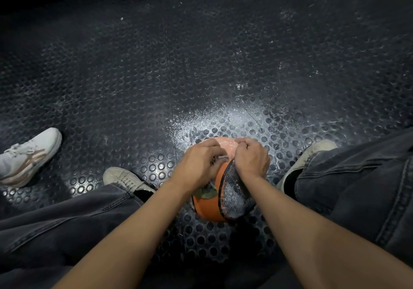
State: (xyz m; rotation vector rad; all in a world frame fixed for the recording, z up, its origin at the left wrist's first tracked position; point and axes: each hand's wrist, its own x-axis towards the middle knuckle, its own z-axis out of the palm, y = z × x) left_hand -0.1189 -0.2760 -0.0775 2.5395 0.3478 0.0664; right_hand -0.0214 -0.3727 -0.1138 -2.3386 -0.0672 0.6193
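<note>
A black rubber floor (156,65) with raised round studs filled the view from the head camera. A pale patch of white powder (223,114) lay on it, just beyond the work. The person crouched, with legs in dark jeans (357,177) to either side, and another person's white shoe (29,154) stood well apart at the left.

Between the knees an orange container (206,209) sat on the floor. A round black mesh disc (234,195) leaned against its right side, dusted white.

The left hand (199,163) gripped the container's upper edge with curled fingers. The right hand (252,159) curled over the dusty far part, with its heel at the top of the disc. Whether either hand also pinched something small could not be told. Green leaves (206,192) showed inside, under the left wrist.

To do this well, both hands probably needed to hold firmly and move low and slowly, keeping the disc from sliding and more powder from spilling.
</note>
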